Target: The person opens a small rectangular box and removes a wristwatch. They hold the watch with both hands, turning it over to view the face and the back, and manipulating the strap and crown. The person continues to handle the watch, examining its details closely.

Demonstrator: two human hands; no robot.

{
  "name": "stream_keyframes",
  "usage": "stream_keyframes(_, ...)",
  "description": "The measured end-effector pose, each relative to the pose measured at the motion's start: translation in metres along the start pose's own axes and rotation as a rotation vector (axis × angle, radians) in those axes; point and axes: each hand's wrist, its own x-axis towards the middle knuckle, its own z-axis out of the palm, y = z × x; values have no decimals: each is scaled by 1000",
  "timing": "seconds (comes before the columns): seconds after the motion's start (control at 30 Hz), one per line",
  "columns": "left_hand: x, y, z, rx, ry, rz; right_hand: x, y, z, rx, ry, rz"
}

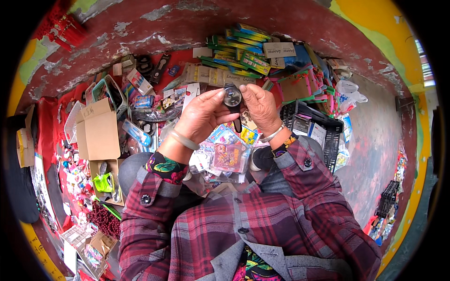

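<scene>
A black wristwatch (pixel 232 97) with a round, shiny face is held up in front of me between both hands. My left hand (pixel 202 114) pinches it from the left, with the thumb at the edge of the face. At its other side, my right hand (pixel 261 108) is closed with thumb and fingers on the watch. A dark strap end hangs down below the fingers. Beneath my hands, between my knees, lies a pile of flat plastic-wrapped packets, among them a pinkish square packet (pixel 228 157).
An open cardboard box (pixel 99 129) and a pale green basket (pixel 112 91) stand at the left. To the right is a black plastic crate (pixel 331 124). Several stacked yellow-green boxes (pixel 255 62) lie by the far red wall (pixel 187 28). A clear plastic bag (pixel 349 93) rests at the right.
</scene>
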Motion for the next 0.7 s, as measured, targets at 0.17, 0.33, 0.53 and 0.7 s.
stream_keyframes(0.17, -2, 4, 1, -10, 23, 5, 3, -16, 1, -197, 55, -295)
stream_keyframes(0.33, -2, 1, 0, -53, 0, -13, -3, -13, 4, -233, 68, -280)
stream_keyframes(0.53, -3, -1, 3, -13, -22, -11, -7, -16, 4, -157, 80, -165)
stream_keyframes(0.7, -2, -4, 9, 72, 40, 20, -8, -19, 4, -187, 124, -179)
